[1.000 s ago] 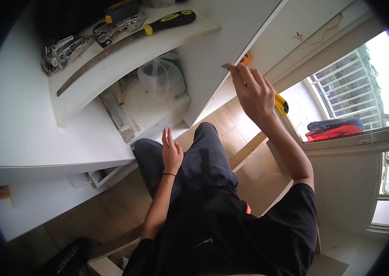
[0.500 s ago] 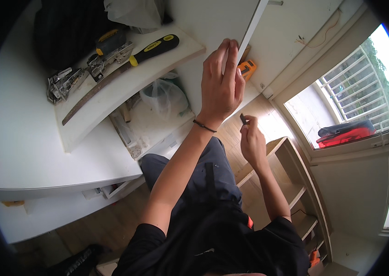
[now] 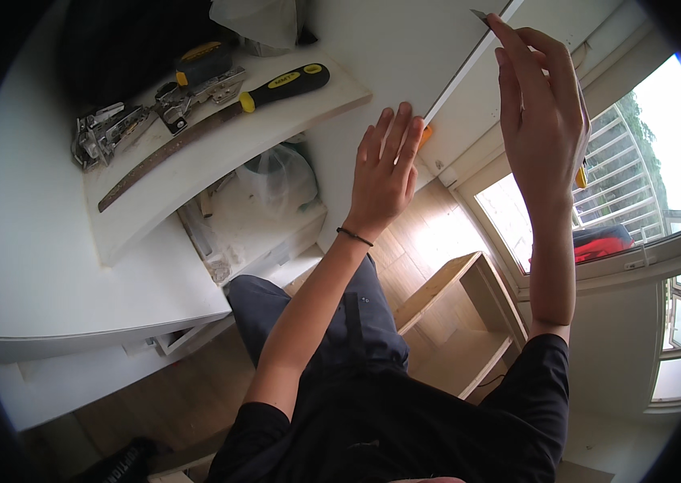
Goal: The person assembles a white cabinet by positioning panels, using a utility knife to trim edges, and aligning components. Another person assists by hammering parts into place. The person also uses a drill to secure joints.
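Note:
My left hand [image 3: 385,165] lies with its fingers stretched out on the upright white panel [image 3: 405,48], close to its thin, pale front edge [image 3: 469,66]. Higher up that edge, my right hand [image 3: 546,121] is closed round a utility knife, its fingers hiding most of the handle. The dark pointed knife blade [image 3: 480,15] sticks out past my fingertips at the panel's edge. Beneath the palm a yellow bit of the knife handle [image 3: 581,175] shows. Whether the blade touches the edge I cannot tell.
A curved white shelf [image 3: 332,106] holds a long file [image 3: 171,149] with a black-and-yellow handle, metal hinges [image 3: 107,137] and a yellow-black tape measure [image 3: 202,63]. Below it lies a plastic bag [image 3: 276,181]. A wooden shelf frame [image 3: 437,286] stands on the floor by the window.
My right hand has risen from low beside the wooden frame to the upper part of the panel's edge, carrying the knife. My left hand has slid slightly down, fingers now flatter.

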Motion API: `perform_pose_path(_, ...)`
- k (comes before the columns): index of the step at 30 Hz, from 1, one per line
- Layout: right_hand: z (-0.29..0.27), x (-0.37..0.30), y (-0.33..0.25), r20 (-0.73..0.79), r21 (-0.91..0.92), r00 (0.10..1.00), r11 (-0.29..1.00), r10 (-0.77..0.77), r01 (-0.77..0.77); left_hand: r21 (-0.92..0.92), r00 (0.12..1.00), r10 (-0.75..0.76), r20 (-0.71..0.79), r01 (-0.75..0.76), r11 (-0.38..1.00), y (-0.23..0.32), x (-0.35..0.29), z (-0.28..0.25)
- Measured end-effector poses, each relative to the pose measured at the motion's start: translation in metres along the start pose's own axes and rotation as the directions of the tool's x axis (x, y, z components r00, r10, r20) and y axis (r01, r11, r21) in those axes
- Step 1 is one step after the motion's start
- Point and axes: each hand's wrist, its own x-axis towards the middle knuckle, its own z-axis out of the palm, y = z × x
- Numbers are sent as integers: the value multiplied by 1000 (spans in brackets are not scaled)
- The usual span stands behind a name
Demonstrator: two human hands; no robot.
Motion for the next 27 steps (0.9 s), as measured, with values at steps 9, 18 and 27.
perform_pose_path(9, 18, -20, -12, 13, -55, 999, 998, -32, 33, 26, 999, -31, 44, 30, 999, -8, -18, 2)
perform_pose_path(18, 24, -34, -20, -51, -88, 998, 996, -27, 22, -22, 985, -164, 44, 165, 986, -14, -30, 19)
perform_pose_path(27, 20, -14, -8, -82, -84, 994, 994, -72, 65, -89, 980, -200, 21, 201, 975, -14, -30, 20)
